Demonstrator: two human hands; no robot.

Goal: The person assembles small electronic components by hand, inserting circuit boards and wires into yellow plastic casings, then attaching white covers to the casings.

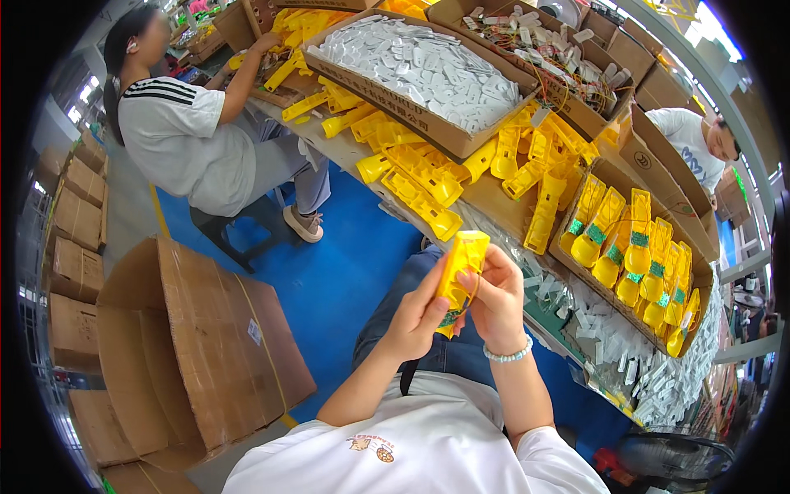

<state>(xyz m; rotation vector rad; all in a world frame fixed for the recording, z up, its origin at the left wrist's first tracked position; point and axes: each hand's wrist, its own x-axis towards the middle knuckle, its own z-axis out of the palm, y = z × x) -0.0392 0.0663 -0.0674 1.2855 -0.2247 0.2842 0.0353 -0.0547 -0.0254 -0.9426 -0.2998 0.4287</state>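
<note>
Above my lap, both hands grip one yellow plastic housing (463, 265), long and hollow. My left hand (418, 317) wraps its left side, thumb against the lower part. My right hand (496, 296), with a beaded bracelet at the wrist, presses its thumb and fingers on the right side. A thin wire and a bit of green circuit board show near the housing's lower end, partly hidden by my fingers. More yellow housings (420, 185) lie in a heap on the table beyond my hands.
A cardboard box (576, 239) at right holds yellow housings with green boards. A wide carton (411, 115) is full of small white parts; another (597, 123) holds wired pieces. White parts cover the table's right end. A large carton (239, 329) stands left. Two people (177, 140) work nearby.
</note>
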